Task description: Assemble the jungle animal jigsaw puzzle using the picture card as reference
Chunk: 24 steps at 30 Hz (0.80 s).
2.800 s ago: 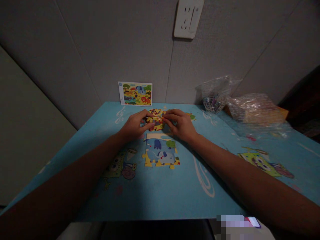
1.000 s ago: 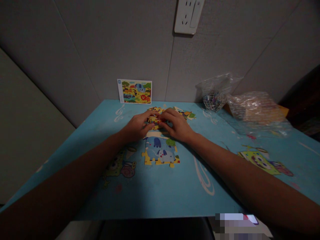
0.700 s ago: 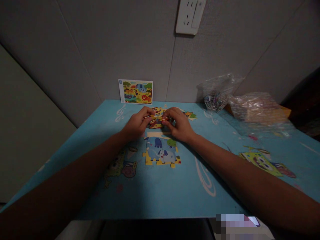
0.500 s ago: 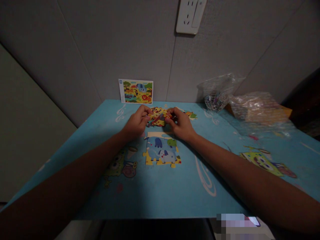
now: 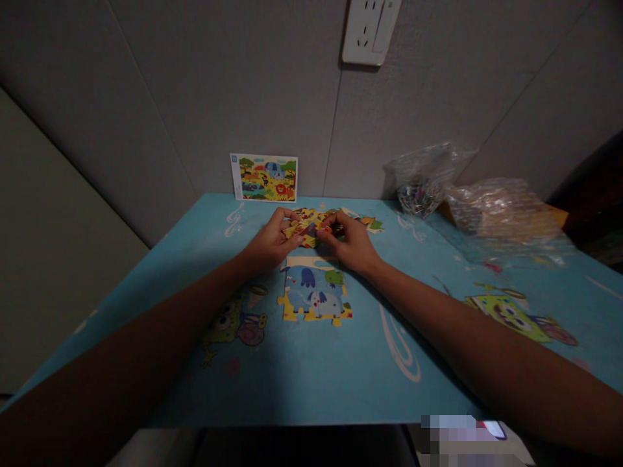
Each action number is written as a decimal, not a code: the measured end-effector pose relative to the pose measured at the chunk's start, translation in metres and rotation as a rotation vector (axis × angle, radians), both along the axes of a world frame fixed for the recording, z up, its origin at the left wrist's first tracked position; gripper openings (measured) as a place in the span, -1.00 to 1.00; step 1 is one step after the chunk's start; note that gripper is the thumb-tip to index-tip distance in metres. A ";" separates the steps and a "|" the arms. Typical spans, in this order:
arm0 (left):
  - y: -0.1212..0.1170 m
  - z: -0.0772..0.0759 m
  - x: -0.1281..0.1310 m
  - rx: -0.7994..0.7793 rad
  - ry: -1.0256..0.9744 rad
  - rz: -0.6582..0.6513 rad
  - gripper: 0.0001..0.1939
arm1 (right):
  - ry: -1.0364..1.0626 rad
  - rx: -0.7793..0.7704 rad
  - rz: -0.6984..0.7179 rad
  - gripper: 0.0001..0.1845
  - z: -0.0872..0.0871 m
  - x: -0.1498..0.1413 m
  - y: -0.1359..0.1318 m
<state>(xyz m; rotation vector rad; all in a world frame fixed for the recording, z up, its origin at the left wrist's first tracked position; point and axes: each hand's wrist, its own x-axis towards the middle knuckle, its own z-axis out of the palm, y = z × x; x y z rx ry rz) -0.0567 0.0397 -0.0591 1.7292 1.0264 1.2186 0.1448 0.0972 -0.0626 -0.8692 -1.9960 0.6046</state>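
A loose heap of yellow and multicoloured jigsaw puzzle pieces (image 5: 309, 228) lies between my hands, towards the back of the table. My left hand (image 5: 270, 241) grips pieces at the heap's left side, its thumb along the near edge and its fingers curled behind. At the right side, my right hand (image 5: 351, 241) pinches a reddish puzzle piece between thumb and fingers; its exact shape is hidden. Nearer to me sits a joined block of puzzle pieces (image 5: 314, 292) picturing blue elephants, flat on the table, with tabs along its left and lower edges.
A picture card (image 5: 267, 178) of the animal scene leans on the wall behind. More pieces (image 5: 372, 224) lie behind my right hand. Crumpled clear plastic bags (image 5: 506, 211) occupy the back right corner. The blue cartoon-print table (image 5: 331, 376) has its front edge near me.
My left thumb has moved right and down along the heap's near edge. My right hand has shifted slightly, still pinching at the heap. The joined block and the card stay where they were.
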 end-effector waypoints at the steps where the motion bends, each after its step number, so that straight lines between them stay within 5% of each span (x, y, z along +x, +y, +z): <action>1: 0.001 -0.002 -0.001 0.030 0.028 -0.007 -0.69 | 0.000 0.017 0.008 -0.82 0.001 0.000 -0.001; 9: 0.002 -0.002 -0.005 0.254 0.328 0.098 -0.66 | -0.097 0.346 0.143 -0.66 0.010 0.001 -0.009; 24: 0.005 -0.001 -0.006 0.265 0.276 0.183 -0.75 | -0.050 0.436 0.092 -0.75 0.010 0.003 -0.006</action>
